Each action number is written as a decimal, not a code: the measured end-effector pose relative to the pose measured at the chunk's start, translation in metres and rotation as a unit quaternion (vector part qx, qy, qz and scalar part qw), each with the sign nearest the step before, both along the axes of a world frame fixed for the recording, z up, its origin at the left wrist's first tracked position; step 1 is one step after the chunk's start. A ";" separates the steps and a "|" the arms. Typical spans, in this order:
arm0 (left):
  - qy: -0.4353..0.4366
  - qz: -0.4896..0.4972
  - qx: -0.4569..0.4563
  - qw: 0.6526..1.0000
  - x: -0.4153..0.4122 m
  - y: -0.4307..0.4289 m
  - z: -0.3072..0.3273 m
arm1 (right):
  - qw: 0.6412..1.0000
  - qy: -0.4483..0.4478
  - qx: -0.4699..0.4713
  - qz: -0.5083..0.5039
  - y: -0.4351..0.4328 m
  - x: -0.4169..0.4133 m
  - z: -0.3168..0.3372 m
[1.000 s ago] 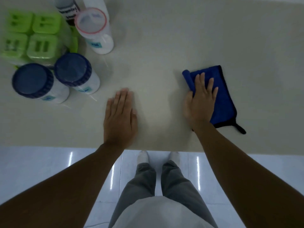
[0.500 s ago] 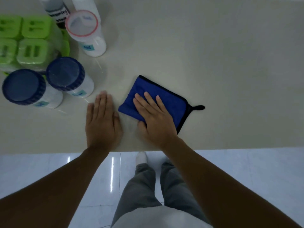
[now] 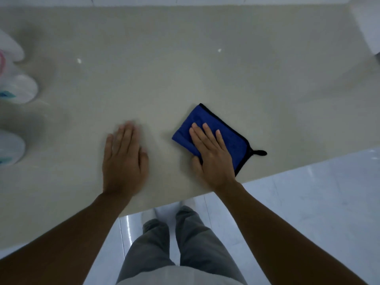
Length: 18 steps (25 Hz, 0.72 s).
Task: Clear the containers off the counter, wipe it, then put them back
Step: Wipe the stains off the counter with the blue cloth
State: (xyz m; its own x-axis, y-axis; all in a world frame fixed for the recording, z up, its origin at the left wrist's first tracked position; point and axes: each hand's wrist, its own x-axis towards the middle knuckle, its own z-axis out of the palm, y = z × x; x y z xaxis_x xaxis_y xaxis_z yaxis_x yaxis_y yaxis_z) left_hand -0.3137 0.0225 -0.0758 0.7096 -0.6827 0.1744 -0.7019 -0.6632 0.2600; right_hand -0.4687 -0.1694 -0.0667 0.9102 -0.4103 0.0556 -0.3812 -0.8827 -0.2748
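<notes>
A folded blue cloth [image 3: 232, 140] with black trim and a small loop lies on the beige counter [image 3: 185, 68] near its front edge. My right hand [image 3: 211, 155] presses flat on the cloth's left half, fingers spread. My left hand [image 3: 123, 159] rests flat on the bare counter, a hand's width left of the cloth. At the far left edge, blurred white containers [image 3: 22, 89] are partly cut off; another white container [image 3: 10, 149] sits below them.
The counter's front edge runs diagonally from lower left to right. Below it are a glossy white tiled floor [image 3: 308, 202] and my grey trousers. A pale object [image 3: 368, 27] sits at the counter's far right corner.
The view has swung right, pushing the containers to the left edge. My right hand with the cloth went left and then back right, away from my left hand.
</notes>
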 end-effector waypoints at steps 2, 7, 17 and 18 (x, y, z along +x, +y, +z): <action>-0.005 -0.036 -0.009 0.999 -0.012 -0.035 -0.001 | 0.999 -0.006 -0.002 -0.046 -0.035 -0.015 -0.001; -0.028 -0.078 -0.018 0.996 -0.032 -0.111 -0.010 | 0.985 -0.005 -0.008 -0.170 -0.111 -0.060 -0.003; -0.039 -0.095 0.043 0.994 -0.042 -0.152 -0.009 | 0.943 0.060 0.011 -0.328 -0.180 -0.077 0.001; -0.042 -0.096 0.044 0.994 -0.042 -0.153 -0.009 | 0.946 0.069 0.003 -0.318 -0.180 -0.076 0.001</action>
State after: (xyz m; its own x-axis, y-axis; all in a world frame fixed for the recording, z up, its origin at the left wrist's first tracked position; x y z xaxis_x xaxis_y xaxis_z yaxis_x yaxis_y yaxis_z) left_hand -0.3554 -0.1300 -0.0847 0.5510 -0.8190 0.1605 -0.8340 -0.5331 0.1425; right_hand -0.5451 -0.3489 -0.0660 0.4783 -0.8768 -0.0496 -0.8666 -0.4621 -0.1886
